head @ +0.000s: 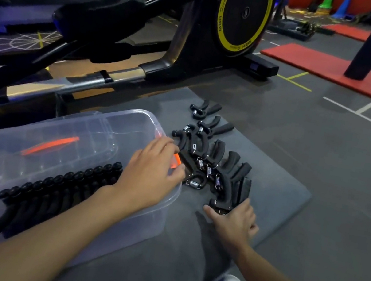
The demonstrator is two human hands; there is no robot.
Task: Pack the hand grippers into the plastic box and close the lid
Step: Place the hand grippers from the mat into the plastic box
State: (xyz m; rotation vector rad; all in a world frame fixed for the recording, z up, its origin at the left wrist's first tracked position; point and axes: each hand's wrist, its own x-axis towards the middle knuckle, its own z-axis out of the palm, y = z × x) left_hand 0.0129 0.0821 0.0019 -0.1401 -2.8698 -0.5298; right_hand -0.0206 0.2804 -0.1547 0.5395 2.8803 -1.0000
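Clear plastic box (61,133) sits open-topped on the left part of the grey mat (275,200), and we see packed hand grippers (56,192) in a tight black row along its near wall. Our left grip (151,174) reaches over the box's right end, by an orange latch (176,160), with fingers and thumb bent round one of the loose hand grippers (215,163) just outside the rim. These lie in an overlapping heap on the mat beside the box, springs showing, with a few set apart at the far end. Our right grip (234,223) rests at the heap's near end, thumb spread, fingers curled on the nearest gripper. Behind the mat stands an exercise bike (244,14), and red mats (363,80) lie on the floor at the far right.
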